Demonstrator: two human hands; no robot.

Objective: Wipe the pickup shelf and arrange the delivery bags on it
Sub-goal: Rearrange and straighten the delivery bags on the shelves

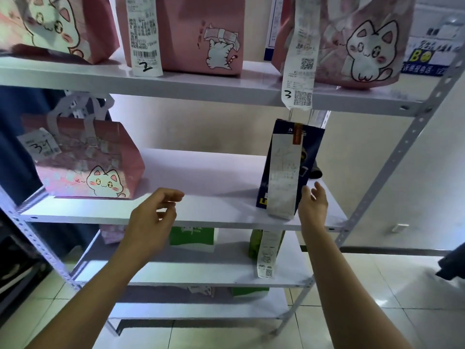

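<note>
My left hand [153,214] hovers loosely curled, holding nothing, over the smooth white shelf [201,177]. My right hand [313,204], fingers relaxed, touches the tall navy paper bag [310,144] at 3 o'clock; the pink cat bag [88,159] stands at 9.

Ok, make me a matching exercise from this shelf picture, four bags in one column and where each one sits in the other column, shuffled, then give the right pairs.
Things:
1. dark navy paper bag with a long white receipt
2. pink cat bag with a slip marked 34
3. pink bag with a receipt marked 2
4. green bag

Places:
A. top shelf, middle
B. middle shelf, left end
C. shelf below the middle one
D. middle shelf, right end, beside the right hand

Pairs: 1-D, 2-B, 3-A, 4-C
</note>
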